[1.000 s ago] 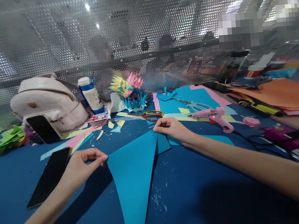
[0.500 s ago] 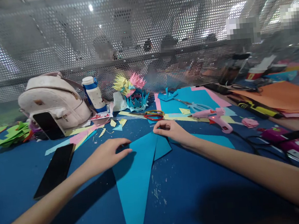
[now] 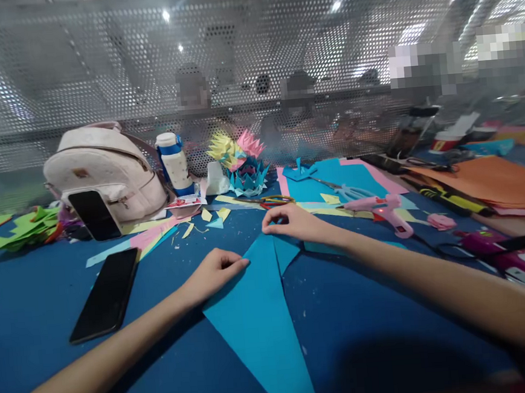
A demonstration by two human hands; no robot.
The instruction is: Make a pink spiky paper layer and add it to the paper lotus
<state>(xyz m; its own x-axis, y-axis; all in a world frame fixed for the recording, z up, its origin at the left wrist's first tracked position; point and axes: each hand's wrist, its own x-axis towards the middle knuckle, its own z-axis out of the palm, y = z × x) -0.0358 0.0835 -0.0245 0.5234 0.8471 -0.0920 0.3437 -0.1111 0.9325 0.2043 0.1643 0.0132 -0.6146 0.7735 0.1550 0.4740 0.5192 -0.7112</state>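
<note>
A folded sheet of blue paper (image 3: 257,312) lies before me, its long point reaching down past the bottom of the picture. My left hand (image 3: 216,271) pinches its left edge between thumb and bent fingers. At the paper's top corner, my right hand (image 3: 292,223) holds it between thumb and forefinger. A smaller folded flap shows below the right hand, and another blue piece lies partly under the right forearm. Just beyond the right hand are red-and-yellow-handled scissors (image 3: 277,201). A pink glue gun (image 3: 384,209) rests to the right.
A black phone (image 3: 104,297) lies on the left, near a pale backpack (image 3: 101,170) and a bottle (image 3: 176,167). Folded paper flowers (image 3: 246,176) stand at the back. Light-blue-handled scissors (image 3: 353,192) rest on blue sheets. Orange paper (image 3: 507,186) and a purple power strip (image 3: 503,256) are at right.
The long lower point of the blue paper has swung to the right. My left hand has moved right and closed onto the paper's edge; my right hand stays at the top corner.
</note>
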